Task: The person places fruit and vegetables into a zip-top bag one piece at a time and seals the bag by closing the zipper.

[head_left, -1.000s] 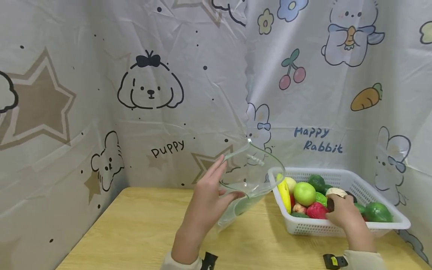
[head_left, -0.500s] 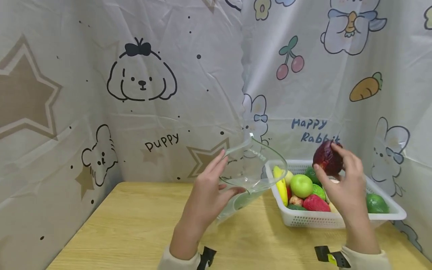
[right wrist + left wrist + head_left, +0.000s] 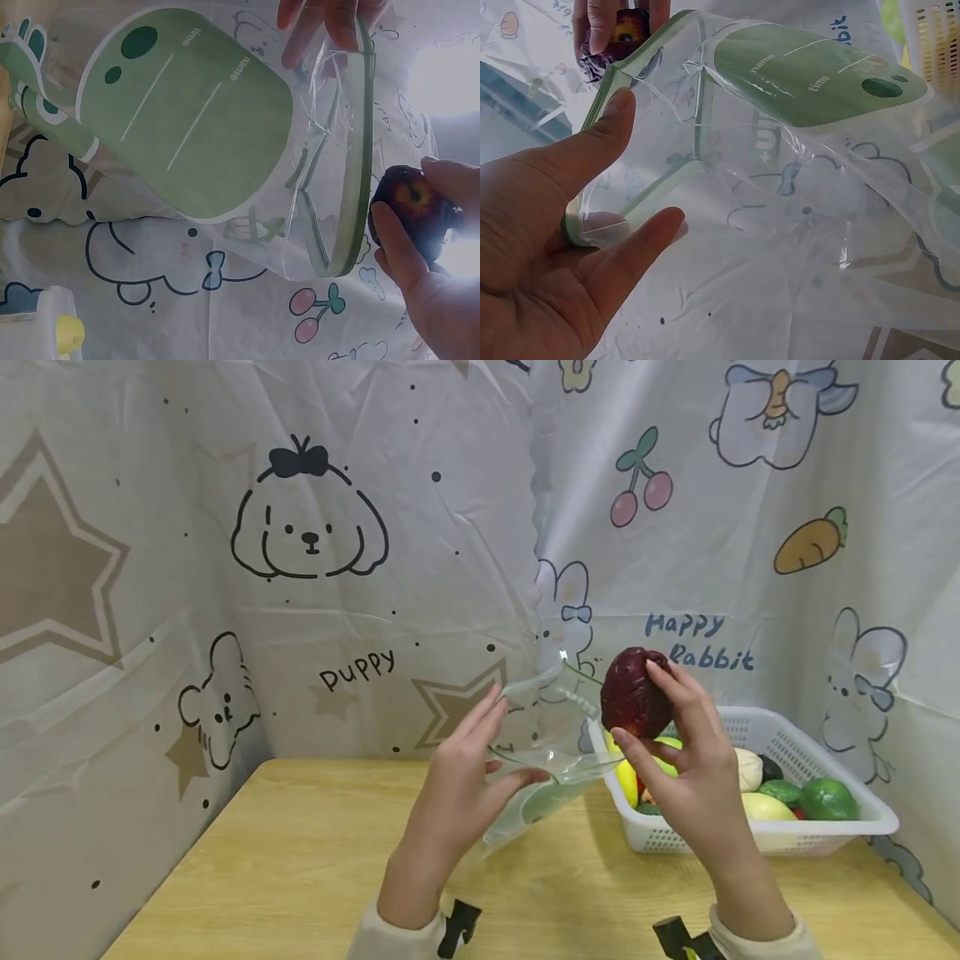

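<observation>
My left hand (image 3: 457, 802) holds a clear zip bag (image 3: 536, 806) at its mouth, thumb and fingers spread apart so that the mouth gapes. Green edging runs round the opening, and a green printed patch with "name" and "time" lines shows on the bag (image 3: 187, 112) in the right wrist view. Between the thumb and fingertips of my right hand (image 3: 701, 768) is a dark red, wrinkled fruit (image 3: 633, 693), raised at the right side of the bag's mouth. The right wrist view shows a yellow-red patch on the fruit (image 3: 401, 195), just outside the green edge.
Behind the right hand, a white perforated basket (image 3: 832, 839) on the wooden table (image 3: 300, 860) holds several fruits and vegetables, among them a green round one (image 3: 828, 799) and a pale yellow one (image 3: 765, 807). A printed curtain (image 3: 450, 610) encloses the back and sides.
My right hand has lifted the dark red fruit out of the basket and carried it left to the bag's mouth. The left hand stays on the bag.
</observation>
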{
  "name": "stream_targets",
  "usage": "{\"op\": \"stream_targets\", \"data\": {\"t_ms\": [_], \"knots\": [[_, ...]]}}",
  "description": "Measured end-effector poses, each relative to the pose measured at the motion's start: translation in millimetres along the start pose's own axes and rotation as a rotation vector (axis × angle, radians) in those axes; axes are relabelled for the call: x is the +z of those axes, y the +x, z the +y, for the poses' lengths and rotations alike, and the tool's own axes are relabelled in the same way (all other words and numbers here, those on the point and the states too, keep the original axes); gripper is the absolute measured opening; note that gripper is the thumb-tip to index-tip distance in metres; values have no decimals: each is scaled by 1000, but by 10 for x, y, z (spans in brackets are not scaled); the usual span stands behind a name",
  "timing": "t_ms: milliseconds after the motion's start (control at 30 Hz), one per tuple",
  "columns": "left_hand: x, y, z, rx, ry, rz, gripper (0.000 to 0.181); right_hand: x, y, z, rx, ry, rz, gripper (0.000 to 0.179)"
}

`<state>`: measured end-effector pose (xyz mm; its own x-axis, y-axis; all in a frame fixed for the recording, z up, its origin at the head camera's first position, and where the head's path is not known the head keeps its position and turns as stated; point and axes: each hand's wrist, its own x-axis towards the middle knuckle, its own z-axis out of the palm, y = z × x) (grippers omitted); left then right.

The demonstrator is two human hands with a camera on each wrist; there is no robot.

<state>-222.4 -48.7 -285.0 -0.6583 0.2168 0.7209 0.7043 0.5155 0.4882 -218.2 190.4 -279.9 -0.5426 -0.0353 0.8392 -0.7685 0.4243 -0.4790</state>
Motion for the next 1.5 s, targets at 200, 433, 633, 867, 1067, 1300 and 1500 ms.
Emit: {"op": "stream_targets", "data": {"t_ms": [200, 433, 633, 867, 1067, 1300, 1500], "knots": [[-23, 23, -16, 4, -1, 16, 82, 31, 4, 16, -16, -33, -62, 70], [-18, 17, -20, 4, -10, 3, 84, 40, -11, 13, -58, -37, -87, 57], [-30, 24, -10, -13, 5, -16, 83, 32, -7, -14, -64, -50, -84, 50], [-100, 42, -23, -10, 56, 9, 85, -21, 11, -4, -78, -71, -62, 45], [-189, 47, -50, -40, 48, 31, 86, -84, 29, 53, -61, -110, -32, 44], [-267, 54, -68, -73, 40, 26, 87, -75, 39, 135, -19, -139, -25, 41], [-283, 37, -90, -61, 43, 40, 88, 75, -67, 551, 308, -257, -108, 34]]}}
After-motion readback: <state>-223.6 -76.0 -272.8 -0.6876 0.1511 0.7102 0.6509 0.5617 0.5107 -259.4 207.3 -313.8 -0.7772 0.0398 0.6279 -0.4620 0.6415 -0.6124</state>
